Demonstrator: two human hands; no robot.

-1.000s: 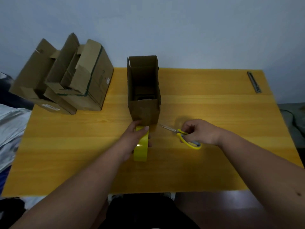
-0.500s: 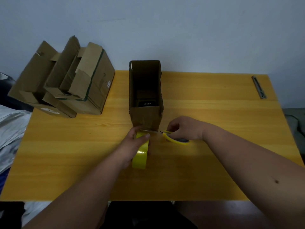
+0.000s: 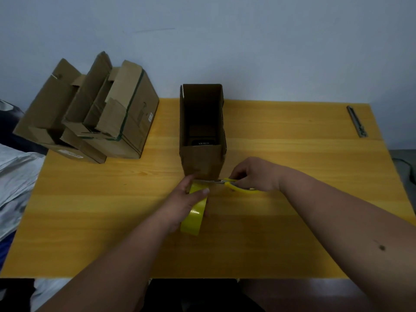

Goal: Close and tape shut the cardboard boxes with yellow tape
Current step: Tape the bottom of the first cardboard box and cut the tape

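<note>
An open, narrow cardboard box (image 3: pixel 202 122) stands in the middle of the yellow wooden table (image 3: pixel 292 154), a dark item lying at its bottom. My left hand (image 3: pixel 186 201) grips a roll of yellow tape (image 3: pixel 194 216) standing on edge just in front of the box. My right hand (image 3: pixel 254 174) holds yellow-handled scissors (image 3: pixel 238 186), their blades pointing left across the top of the roll, close to the box's near wall. Whether a tape strip runs to the box is hidden by the hands.
Two open cardboard boxes (image 3: pixel 94 113) with raised flaps lie together at the table's back left corner. A grey metal utility knife (image 3: pixel 356 123) rests at the back right. Crumpled silvery plastic (image 3: pixel 15 176) lies off the left edge. A pale wall stands behind.
My right hand carried the scissors leftward from the table until the blades reached the top of the tape roll. My left hand has kept the roll in place.
</note>
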